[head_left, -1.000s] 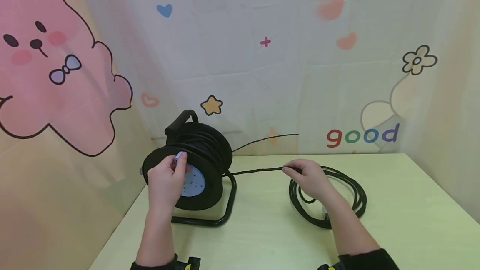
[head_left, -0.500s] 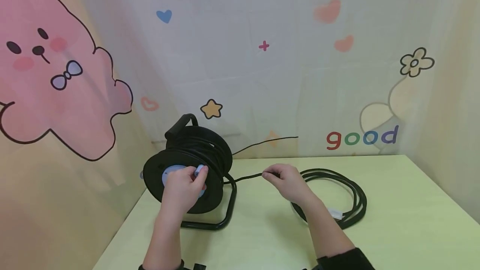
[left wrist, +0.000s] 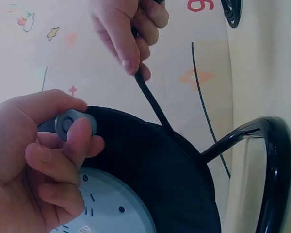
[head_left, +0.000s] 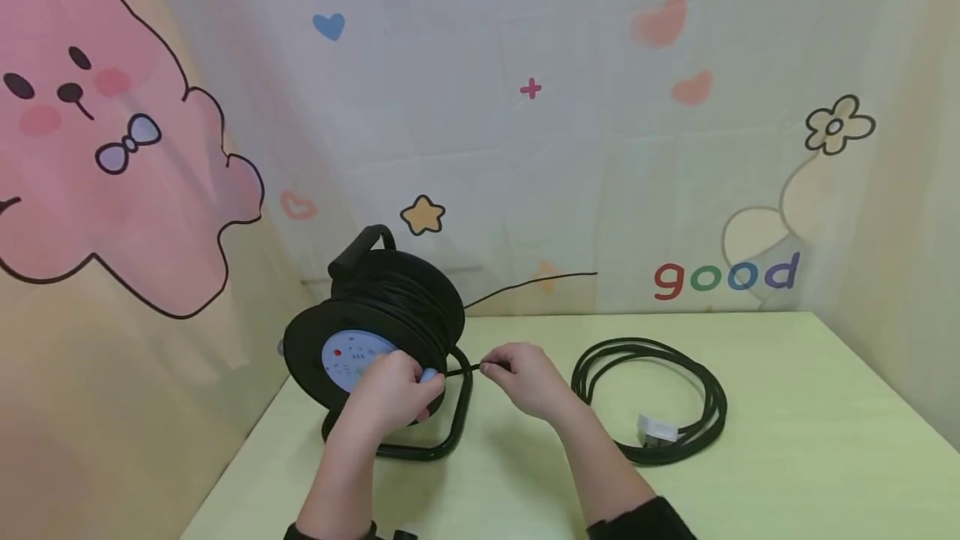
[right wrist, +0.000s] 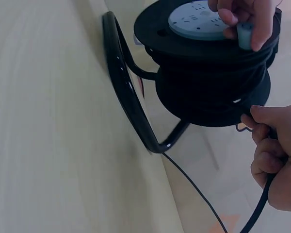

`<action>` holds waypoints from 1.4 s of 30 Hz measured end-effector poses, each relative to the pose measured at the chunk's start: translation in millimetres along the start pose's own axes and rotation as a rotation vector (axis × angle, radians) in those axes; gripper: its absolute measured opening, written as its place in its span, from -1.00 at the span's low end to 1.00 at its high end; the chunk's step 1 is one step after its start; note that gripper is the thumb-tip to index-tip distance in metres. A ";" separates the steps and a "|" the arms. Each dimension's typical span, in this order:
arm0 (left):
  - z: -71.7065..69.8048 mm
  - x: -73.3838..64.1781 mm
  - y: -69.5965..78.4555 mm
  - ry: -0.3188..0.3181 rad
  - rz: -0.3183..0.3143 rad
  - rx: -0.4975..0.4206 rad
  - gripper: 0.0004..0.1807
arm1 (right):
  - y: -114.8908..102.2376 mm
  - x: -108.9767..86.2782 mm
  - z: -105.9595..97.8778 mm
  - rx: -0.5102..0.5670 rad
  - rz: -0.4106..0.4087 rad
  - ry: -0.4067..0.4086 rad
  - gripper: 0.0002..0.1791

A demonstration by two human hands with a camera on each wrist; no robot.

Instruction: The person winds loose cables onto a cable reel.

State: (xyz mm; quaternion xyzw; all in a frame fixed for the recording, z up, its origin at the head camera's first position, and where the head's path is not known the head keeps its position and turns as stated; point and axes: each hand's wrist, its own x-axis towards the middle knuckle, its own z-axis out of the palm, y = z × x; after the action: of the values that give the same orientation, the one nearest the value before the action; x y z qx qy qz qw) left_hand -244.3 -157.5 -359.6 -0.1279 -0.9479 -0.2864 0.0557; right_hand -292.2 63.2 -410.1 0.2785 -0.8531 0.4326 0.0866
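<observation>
A black cable reel (head_left: 397,298) stands on its tubular frame at the left of the table, a pale blue socket panel (head_left: 351,357) on its near face. My left hand (head_left: 393,398) pinches the small blue-grey crank knob (left wrist: 72,124) near the reel's rim, between thumb and fingers. Just right of the reel, my right hand (head_left: 528,382) grips the black cable (left wrist: 153,104), which runs taut into the drum. Behind that hand lies the rest of the cable in a loose coil (head_left: 712,407), with a plug (head_left: 657,430) inside it bearing a white tag.
The pale green table (head_left: 810,457) meets a printed curtain (head_left: 480,107) along its back edge. The reel's frame (head_left: 457,432) reaches out to the right near the hands. A thin dark line (head_left: 532,280) runs across the curtain behind the reel.
My left hand has carried the knob from the upper left of the reel face down to its lower right. My right hand has moved left toward the reel, still holding the cable.
</observation>
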 end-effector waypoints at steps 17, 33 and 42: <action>1.9 0.9 -1.2 -0.070 -0.015 0.003 -0.53 | -8.3 -2.2 -1.1 -0.291 -0.010 -0.031 -0.86; 0.1 -1.7 -0.3 -0.100 -0.057 -0.037 -0.46 | 25.3 -26.0 -58.8 -0.498 0.097 0.063 -0.94; -1.7 -0.1 -3.1 -0.125 -0.096 -0.064 -0.47 | 53.1 -44.7 -95.6 -0.527 0.135 0.105 -0.81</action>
State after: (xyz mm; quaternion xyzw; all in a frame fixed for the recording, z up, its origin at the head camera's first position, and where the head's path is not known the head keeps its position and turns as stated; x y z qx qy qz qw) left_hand -245.0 -161.0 -359.8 -0.1017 -0.9450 -0.3102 -0.0215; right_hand -293.3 181.2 -405.8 0.1663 -0.9471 0.2146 0.1711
